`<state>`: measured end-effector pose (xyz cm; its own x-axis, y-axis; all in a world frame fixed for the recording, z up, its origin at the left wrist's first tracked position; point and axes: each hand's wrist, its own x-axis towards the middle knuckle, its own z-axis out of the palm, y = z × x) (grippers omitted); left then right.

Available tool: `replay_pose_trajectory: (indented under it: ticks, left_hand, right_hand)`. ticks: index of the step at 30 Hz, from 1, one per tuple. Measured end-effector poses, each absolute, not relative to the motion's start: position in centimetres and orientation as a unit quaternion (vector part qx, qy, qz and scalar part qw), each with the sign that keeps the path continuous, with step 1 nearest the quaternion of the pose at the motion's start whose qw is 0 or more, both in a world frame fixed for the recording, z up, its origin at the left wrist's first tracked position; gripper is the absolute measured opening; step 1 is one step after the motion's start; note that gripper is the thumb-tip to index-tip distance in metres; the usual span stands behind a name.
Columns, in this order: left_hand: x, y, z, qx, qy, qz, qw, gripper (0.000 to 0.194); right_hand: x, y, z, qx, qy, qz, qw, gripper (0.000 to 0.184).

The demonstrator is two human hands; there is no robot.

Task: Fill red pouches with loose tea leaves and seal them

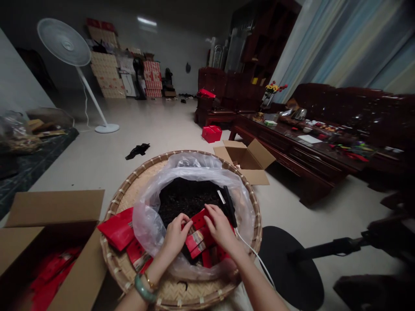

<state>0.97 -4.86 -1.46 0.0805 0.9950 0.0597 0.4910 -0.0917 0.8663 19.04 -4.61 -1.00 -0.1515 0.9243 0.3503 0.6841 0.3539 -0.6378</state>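
Note:
Both my hands meet over a clear plastic bag (152, 203) full of dark loose tea leaves (186, 196), set in a round woven bamboo tray (132, 181). My left hand (175, 235) pinches the edge of a small red packet (197, 221). My right hand (220, 226) grips the same red packet from the right side. More red packets (118, 231) lie on the tray to the left and under my hands. A black handheld device (228, 205) with a white cord rests on the bag by my right hand.
A cardboard box (48, 242) holding red packets stands at the lower left. Another open cardboard box (248, 160) lies beyond the tray. A white standing fan (69, 47) is at the far left, a dark wooden table (308, 151) at the right, a black round stool (292, 268) beside me.

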Motion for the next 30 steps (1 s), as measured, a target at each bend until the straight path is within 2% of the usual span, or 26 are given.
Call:
replay_pose_trajectory:
  ticks: [6,9,14,18,24,26,30]
  left_hand:
    - [0.8,-5.1,-1.7,0.541,0.535,0.455,0.463,0.028]
    - [0.8,-5.0,-2.2,0.507,0.547,0.482,0.46,0.037]
    - [0.8,-4.9,-2.8,0.488,0.558,0.501,0.446,0.038]
    - [0.8,-5.0,-2.7,0.484,0.566,0.508,0.433,0.037]
    - [0.5,-5.3,-2.5,0.513,0.538,0.47,0.475,0.038]
    - [0.3,-5.4,-2.3,0.556,0.534,0.445,0.456,0.039]
    - [0.1,-5.7,-2.1,0.643,0.531,0.447,0.324,0.041]
  right_hand:
    - [15.8,-4.9,-1.8,-0.563,-0.671,0.177,0.449,0.044]
    - [15.3,-5.1,-1.5,-0.551,-0.687,0.138,0.454,0.047]
    - [15.1,-5.5,-1.6,-0.541,-0.718,0.092,0.427,0.05]
    - [15.2,-5.4,-2.0,-0.531,-0.724,0.112,0.426,0.051]
    - [15.6,-5.7,-1.3,-0.484,-0.688,0.208,0.5,0.04]
    - [15.8,-5.8,-0.9,-0.476,-0.674,0.242,0.511,0.035]
    - [15.7,-5.8,-0.7,-0.479,-0.67,0.259,0.505,0.034]
